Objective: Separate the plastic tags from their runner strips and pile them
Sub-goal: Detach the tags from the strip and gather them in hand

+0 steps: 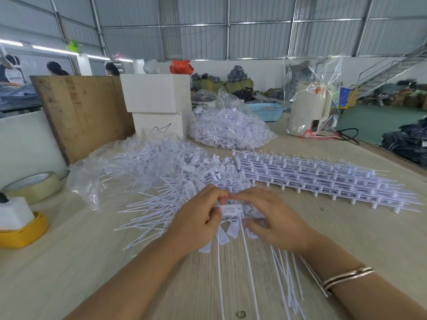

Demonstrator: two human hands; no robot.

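Now both hands (233, 218) pinch a tag strip (231, 210)

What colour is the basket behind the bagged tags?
Light blue basket, with latticed sides, seen in the head view.

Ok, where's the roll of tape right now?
In the head view the roll of tape lies flat at the table's far left edge, just behind the yellow holder and left of the clear bag of tags.

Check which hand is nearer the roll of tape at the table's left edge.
Left. The left hand works the tags at table centre, on the side of the tape roll; the right hand sits beyond it, farther from the roll.
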